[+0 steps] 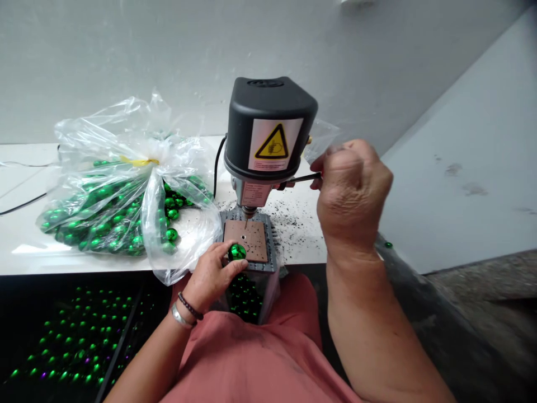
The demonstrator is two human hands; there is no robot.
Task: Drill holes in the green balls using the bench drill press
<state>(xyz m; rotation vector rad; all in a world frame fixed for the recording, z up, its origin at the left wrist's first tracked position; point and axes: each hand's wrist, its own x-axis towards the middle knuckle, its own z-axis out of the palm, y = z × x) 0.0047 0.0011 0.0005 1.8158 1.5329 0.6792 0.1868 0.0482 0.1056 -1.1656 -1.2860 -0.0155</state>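
Observation:
A shiny green ball (237,252) is pinched between the thumb and fingers of my left hand (213,274), at the front edge of a drill press base plate (272,246). Behind the ball lies a brown board (255,238) with a small hole in it. Above the board, the thin drill bit (246,223) points down, apart from the ball. My right hand (352,190) is closed around the end of the drill press lever (307,178); the fingers are partly hidden. The dark motor housing (272,112) carries a yellow warning label.
A clear plastic bag (113,145) full of green balls lies at the left. Dark shavings (293,229) are scattered around the base on the white table (25,246). More green balls sit below the table, at lower left and between my knees. A wall panel (474,168) stands at the right.

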